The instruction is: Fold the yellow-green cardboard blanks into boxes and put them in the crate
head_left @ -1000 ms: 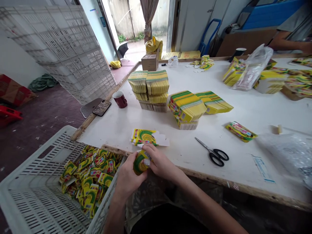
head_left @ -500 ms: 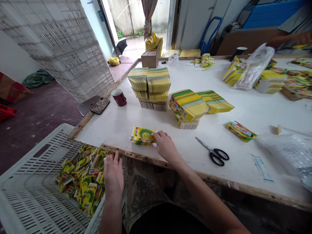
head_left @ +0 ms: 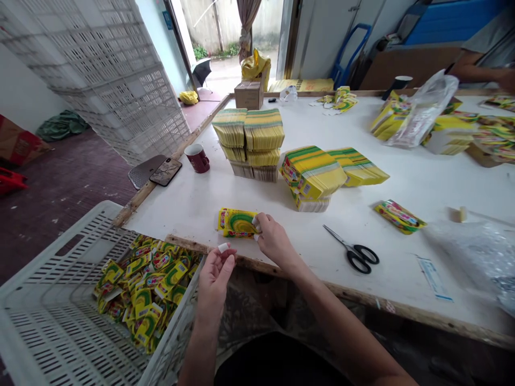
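Note:
My right hand [head_left: 274, 240], with white wraps on its fingertips, grips the right end of a small yellow-and-green printed carton [head_left: 237, 221]. At least one more carton lies under it on the table. Palm turned up and fingers loosely curled, my left hand [head_left: 216, 271] is at the table's front edge, just below the cartons. It is open, holds nothing, and wears a white wrap on one fingertip. Many similar cartons [head_left: 155, 273] lie jumbled in the white plastic crate [head_left: 44, 316] to the left.
Stacked flat cartons [head_left: 263, 126] and a leaning pile [head_left: 314, 169] stand on the white table [head_left: 169, 214]. Black-handled scissors [head_left: 356, 254], a single carton [head_left: 399, 216] and clear plastic [head_left: 470, 252] lie right. A mug [head_left: 197, 159] and phone [head_left: 166, 171] are left; another person's arm [head_left: 470, 69] shows far right.
My left hand has moved from above the crate's edge rightward towards the cartons and turned palm up. My right hand keeps its grip on the carton, almost unmoved.

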Demonstrator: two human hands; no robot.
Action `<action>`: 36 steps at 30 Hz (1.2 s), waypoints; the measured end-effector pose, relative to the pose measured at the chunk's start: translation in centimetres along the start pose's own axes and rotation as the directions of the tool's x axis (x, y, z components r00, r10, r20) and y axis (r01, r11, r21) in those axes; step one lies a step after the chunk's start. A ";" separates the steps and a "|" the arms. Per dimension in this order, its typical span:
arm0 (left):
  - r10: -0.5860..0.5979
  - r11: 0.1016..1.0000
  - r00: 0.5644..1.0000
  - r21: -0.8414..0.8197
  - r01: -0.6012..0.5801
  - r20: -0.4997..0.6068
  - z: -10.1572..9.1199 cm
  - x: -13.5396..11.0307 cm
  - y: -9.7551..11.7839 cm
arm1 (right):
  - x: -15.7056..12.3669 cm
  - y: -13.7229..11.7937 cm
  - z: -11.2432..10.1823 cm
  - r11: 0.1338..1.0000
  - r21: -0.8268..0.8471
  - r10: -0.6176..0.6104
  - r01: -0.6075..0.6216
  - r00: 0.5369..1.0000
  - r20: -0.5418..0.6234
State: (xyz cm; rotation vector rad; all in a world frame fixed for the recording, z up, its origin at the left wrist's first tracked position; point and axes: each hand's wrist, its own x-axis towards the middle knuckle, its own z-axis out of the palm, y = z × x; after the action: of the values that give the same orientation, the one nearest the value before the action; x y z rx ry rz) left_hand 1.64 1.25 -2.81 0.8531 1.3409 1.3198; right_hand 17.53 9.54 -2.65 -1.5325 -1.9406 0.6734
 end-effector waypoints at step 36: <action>0.169 0.946 0.946 -0.225 -0.234 -0.277 3.0 0.0 1.2 | -6.7 -3.1 0.1 0.599 0.789 0.050 -0.134 0.990 0.131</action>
State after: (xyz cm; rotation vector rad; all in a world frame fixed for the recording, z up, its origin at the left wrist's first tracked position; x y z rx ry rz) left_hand 4.33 2.14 -1.29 0.6724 1.2639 1.7719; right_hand 16.60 2.34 -1.41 -1.0086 -1.2786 1.4496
